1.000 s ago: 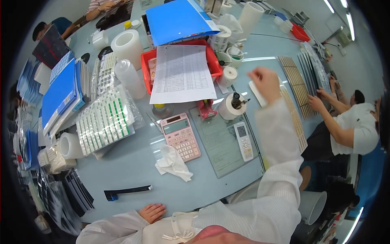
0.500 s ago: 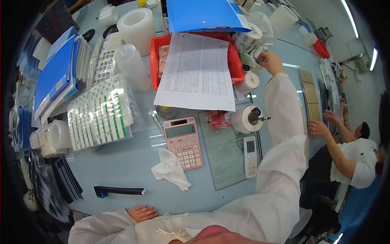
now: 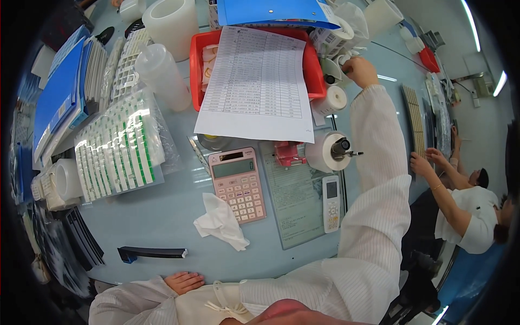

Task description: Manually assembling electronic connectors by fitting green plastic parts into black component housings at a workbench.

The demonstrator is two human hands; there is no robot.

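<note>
My right hand (image 3: 360,71) is stretched far out to the back right, fingers bent together at the rim of a white cup-like holder (image 3: 332,69). Whatever the fingertips pinch, if anything, is too small to tell. Just in front stands a roll of white labels (image 3: 335,98). My left hand (image 3: 184,282) lies at the table's near edge, fingers stretched flat and holding nothing. A black bar-shaped piece with a blue end (image 3: 154,253) lies beyond it. In the middle are a crumpled white tissue (image 3: 222,221) and a pink calculator (image 3: 238,187).
A printed sheet (image 3: 254,81) lies over a red bin (image 3: 197,59), with a blue folder (image 3: 276,11) behind. A larger white roll (image 3: 325,151), a pink tape dispenser (image 3: 288,154) and a remote control (image 3: 331,203) stand nearer. Label sheets (image 3: 116,146) lie left. A co-worker (image 3: 460,211) works at right.
The view has shifted slightly, so the table things sit a little higher and further left. My right hand stays by the holder with its fingers further in behind the rim; my left hand rests as before.
</note>
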